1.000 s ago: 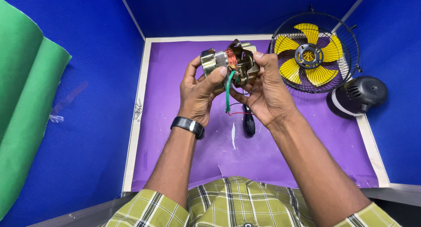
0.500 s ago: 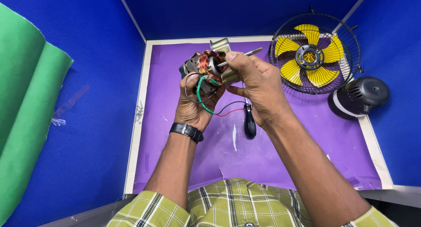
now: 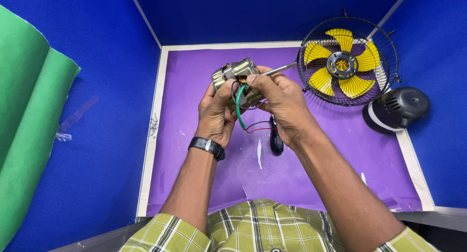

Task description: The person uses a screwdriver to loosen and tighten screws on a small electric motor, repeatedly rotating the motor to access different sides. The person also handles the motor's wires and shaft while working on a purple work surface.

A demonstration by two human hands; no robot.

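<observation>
You have turned the motor (image 3: pixel 237 74) so its shaft points right. Your left hand (image 3: pixel 216 113) and right hand (image 3: pixel 282 103) clasp it above the desk (image 3: pixel 204 184). It looks heavy and rigid; grip the metal frame, not the wires (image 3: pixel 239 111).

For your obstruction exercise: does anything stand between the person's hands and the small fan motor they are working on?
Nothing visible does. The left hand and right hand both already hold the fan motor directly, above the purple mat. Only its own green wire hangs between the palms.

Blue-walled workbench booth (image 3: pixel 97 62), purple mat (image 3: pixel 204 184)
</observation>
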